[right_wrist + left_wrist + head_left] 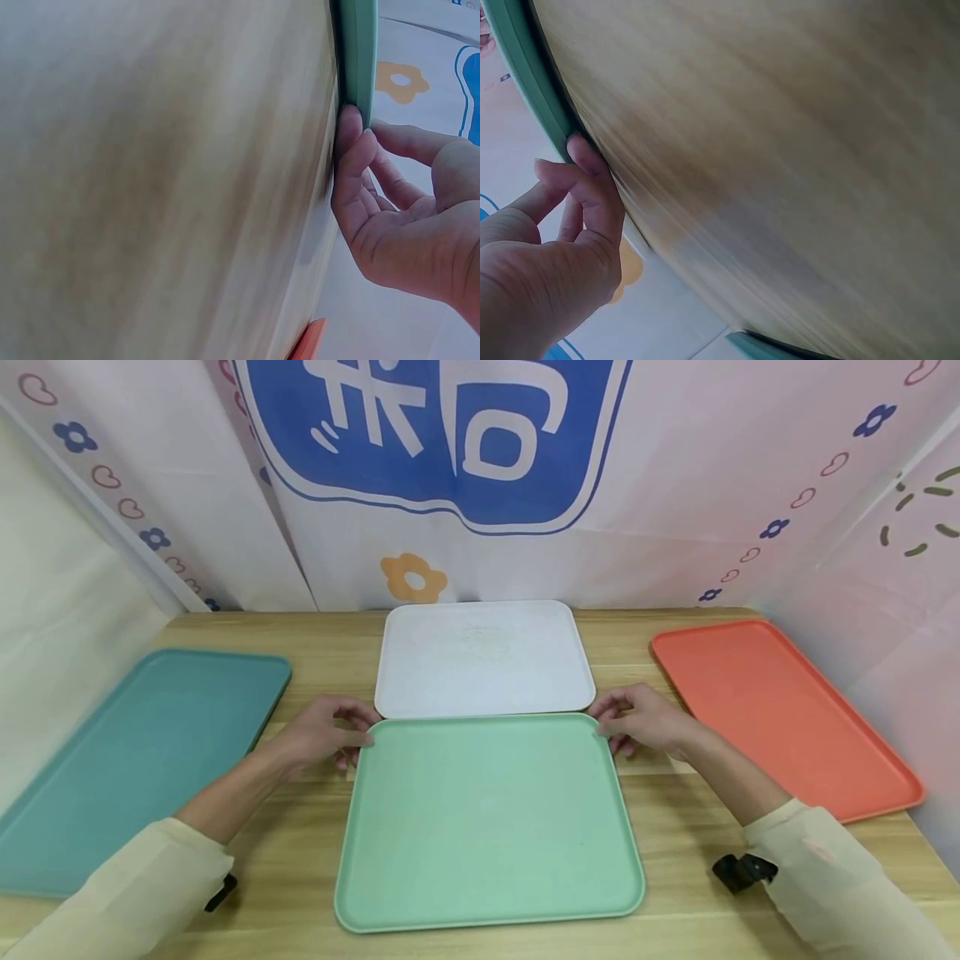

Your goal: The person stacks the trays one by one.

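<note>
A light green tray (pixel 491 818) lies on the wooden table in front of me, its far edge against the near edge of a white tray (pixel 483 656). At its far left corner, my left hand (pixel 330 731) pinches the rim with bent fingers. My right hand (pixel 637 718) does the same at the far right corner. In the left wrist view, the left fingertips (pixel 585 154) meet the green rim close to the tabletop. The right wrist view has the right fingertips (pixel 351 127) at the rim's end, low by the table.
A teal tray (pixel 150 752) lies at the left, and an orange-red tray (pixel 787 718) at the right, slightly angled. Behind the table hangs a white printed cloth (pixel 675 485) with a blue sign and flowers. Wood tabletop (pixel 315 852) shows between the trays.
</note>
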Demonstrator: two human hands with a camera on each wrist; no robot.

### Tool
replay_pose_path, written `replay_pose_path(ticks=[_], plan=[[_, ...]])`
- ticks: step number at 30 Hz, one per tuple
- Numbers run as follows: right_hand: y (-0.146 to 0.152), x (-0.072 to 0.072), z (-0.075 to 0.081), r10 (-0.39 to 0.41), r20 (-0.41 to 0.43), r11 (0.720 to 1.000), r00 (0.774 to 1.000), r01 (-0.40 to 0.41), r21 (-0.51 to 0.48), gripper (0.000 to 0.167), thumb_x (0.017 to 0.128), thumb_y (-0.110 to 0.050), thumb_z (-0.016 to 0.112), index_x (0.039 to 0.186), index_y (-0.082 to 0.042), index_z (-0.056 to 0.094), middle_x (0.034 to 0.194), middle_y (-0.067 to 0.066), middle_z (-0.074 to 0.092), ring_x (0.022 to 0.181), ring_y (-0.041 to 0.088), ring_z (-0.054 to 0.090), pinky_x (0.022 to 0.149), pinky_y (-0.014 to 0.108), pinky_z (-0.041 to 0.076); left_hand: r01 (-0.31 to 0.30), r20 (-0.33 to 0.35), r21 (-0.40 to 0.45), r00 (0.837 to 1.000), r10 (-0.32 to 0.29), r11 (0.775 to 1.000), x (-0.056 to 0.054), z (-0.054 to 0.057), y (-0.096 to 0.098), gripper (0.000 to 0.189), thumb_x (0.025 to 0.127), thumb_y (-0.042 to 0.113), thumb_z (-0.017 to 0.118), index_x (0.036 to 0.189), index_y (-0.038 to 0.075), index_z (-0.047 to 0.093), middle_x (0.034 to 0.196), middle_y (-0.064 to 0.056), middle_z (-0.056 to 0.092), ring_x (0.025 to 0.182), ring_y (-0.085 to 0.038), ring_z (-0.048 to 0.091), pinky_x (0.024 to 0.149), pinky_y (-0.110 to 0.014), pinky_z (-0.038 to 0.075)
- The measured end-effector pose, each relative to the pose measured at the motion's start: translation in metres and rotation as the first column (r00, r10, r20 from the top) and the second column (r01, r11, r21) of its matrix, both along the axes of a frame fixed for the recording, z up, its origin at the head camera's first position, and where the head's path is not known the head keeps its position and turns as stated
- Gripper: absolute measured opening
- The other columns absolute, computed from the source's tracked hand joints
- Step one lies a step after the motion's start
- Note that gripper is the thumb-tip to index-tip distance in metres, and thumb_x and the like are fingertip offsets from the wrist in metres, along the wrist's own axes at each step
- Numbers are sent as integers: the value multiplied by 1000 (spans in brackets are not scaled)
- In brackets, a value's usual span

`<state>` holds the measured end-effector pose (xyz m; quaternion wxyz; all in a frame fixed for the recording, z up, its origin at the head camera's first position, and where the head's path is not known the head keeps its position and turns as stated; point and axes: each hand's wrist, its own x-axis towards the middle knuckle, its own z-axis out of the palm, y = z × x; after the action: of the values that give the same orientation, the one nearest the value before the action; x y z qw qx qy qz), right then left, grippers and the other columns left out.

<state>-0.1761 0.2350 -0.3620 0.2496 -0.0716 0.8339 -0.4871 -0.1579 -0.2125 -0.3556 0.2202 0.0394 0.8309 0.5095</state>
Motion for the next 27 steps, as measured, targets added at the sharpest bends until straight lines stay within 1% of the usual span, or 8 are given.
replay_pose_path(ticks=[8, 16, 27], plan=[[-1, 0, 1, 4, 5, 1000, 1000, -4, 1, 22, 98, 1, 63, 119, 9, 63, 95, 13, 62, 73, 22, 66, 58, 30, 58, 13, -16, -9, 1000, -13, 1000, 1, 0, -1, 25, 97, -7, 66, 121, -11, 64, 99, -13, 56, 69, -21, 61, 51, -26, 52], [-1, -1, 2, -5, 11, 1000, 1000, 5, 11, 23, 99, 2, 61, 121, 8, 63, 95, 13, 65, 73, 22, 69, 58, 31, 58, 24, -44, -7, 999, -24, 1000, 1, 0, -1, 21, 96, -8, 66, 116, -11, 67, 96, -14, 56, 67, -22, 62, 50, -27, 54], [-3, -1, 4, -6, 1, 999, 1000, 6, 33, 21, 99, 1, 62, 119, 7, 64, 95, 14, 64, 72, 22, 68, 58, 31, 58, 31, -66, -6, 997, -32, 999, 1, -2, -2, 22, 96, -8, 66, 118, -11, 67, 96, -14, 57, 67, -22, 62, 49, -27, 53]])
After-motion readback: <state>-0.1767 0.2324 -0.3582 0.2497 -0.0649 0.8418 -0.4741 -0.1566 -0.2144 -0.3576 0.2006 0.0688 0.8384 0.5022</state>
